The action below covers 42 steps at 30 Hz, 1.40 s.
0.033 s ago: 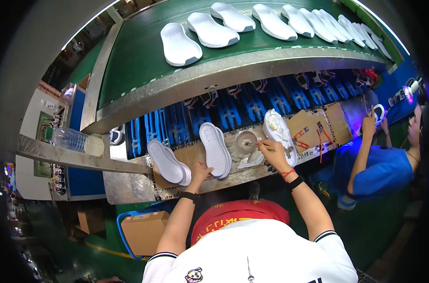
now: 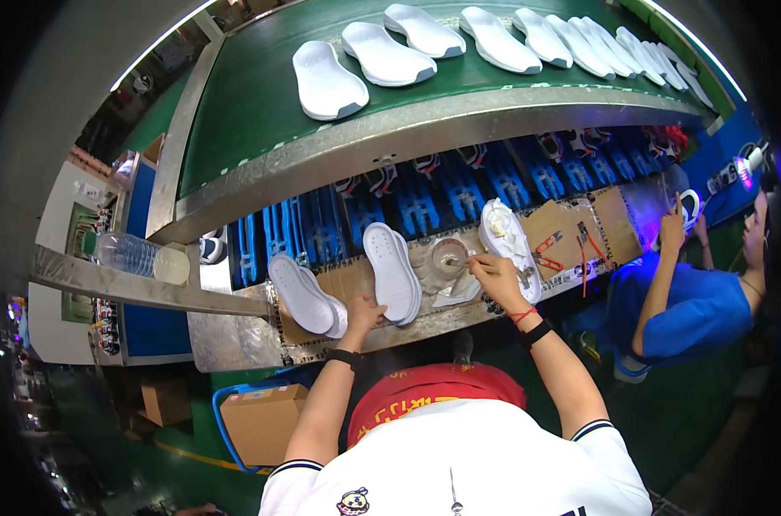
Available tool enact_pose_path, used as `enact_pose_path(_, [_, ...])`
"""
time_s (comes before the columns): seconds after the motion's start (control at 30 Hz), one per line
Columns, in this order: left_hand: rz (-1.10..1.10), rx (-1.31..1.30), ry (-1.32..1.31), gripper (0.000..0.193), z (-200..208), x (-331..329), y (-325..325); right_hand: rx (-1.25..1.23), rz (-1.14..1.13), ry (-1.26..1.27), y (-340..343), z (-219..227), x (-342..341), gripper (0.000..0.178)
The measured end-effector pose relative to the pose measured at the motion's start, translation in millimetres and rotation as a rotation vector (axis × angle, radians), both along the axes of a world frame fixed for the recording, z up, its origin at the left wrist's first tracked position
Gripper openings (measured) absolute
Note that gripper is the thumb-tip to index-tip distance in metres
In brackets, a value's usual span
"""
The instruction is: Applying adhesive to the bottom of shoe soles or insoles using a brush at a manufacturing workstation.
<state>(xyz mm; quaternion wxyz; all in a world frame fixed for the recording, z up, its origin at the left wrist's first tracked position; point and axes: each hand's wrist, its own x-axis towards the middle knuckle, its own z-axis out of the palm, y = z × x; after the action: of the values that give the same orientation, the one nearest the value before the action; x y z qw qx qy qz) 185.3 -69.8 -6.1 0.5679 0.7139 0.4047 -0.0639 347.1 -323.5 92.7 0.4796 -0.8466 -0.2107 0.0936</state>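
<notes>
My left hand (image 2: pixel 369 312) is at the lower left edge of a stack of white shoe soles (image 2: pixel 390 271), its fingers closed on the rim of the top sole, which has small holes. In my right hand (image 2: pixel 497 279) is a thin brush (image 2: pixel 472 263), its far end in a clear cup (image 2: pixel 449 256) with whitish contents. Another pair of stacked white soles (image 2: pixel 300 297) lies left of my left hand. Right of the cup, a long white sole-shaped tray (image 2: pixel 508 245) holds crumpled whitish material, partly hidden by my right hand.
Red-handled pliers (image 2: pixel 548 251) lie on the cardboard-covered bench (image 2: pixel 571 225). Above it, a green conveyor (image 2: pixel 244 112) carries several white soles. Blue racks (image 2: pixel 459 193) stand behind the bench. A bottle (image 2: pixel 141 258) lies at left; a co-worker in blue (image 2: pixel 691 305) is at right.
</notes>
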Motion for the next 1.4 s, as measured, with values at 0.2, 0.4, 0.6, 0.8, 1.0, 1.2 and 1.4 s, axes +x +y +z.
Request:
enact_pose_path(0.2, [0.137, -0.491, -0.088, 0.033, 28.9, -7.9, 11.8, -0.02, 0.014, 0.004, 2.3, -11.8, 4.3, 0.02])
enact_pose_path(0.4, [0.134, -0.591, -0.389, 0.049, 98.2, -33.6, -1.8, -0.004, -0.005, 0.063, 2.3, 1.3, 5.8, 0.02])
enact_pose_path(0.6, [0.127, -0.549, -0.458, 0.04, 160.8, -27.6, -21.8, 0.013, -0.069, 0.19, -8.8, 2.2, 4.3, 0.021])
enact_pose_path(0.8, [0.139, -0.303, -0.663, 0.036, 192.6, -16.9, -42.5, 0.432, -0.051, 0.26, -26.7, 79.4, -23.6, 0.021])
enact_pose_path(1.0, [0.094, -0.185, -0.693, 0.038, 204.3, -9.8, -51.4, 0.482, 0.236, 0.074, -16.5, 144.3, -64.7, 0.018])
enact_pose_path(1.2, [0.044, -0.106, -0.686, 0.042, 207.8, -8.6, -55.5, 0.345, 0.331, -0.1, -8.4, 154.8, -63.2, 0.014])
enact_pose_path(1.4, [0.015, -0.054, -0.672, 0.045, 208.6, -10.3, -56.4, 0.343, 0.382, -0.121, -5.7, 158.1, -57.9, 0.013])
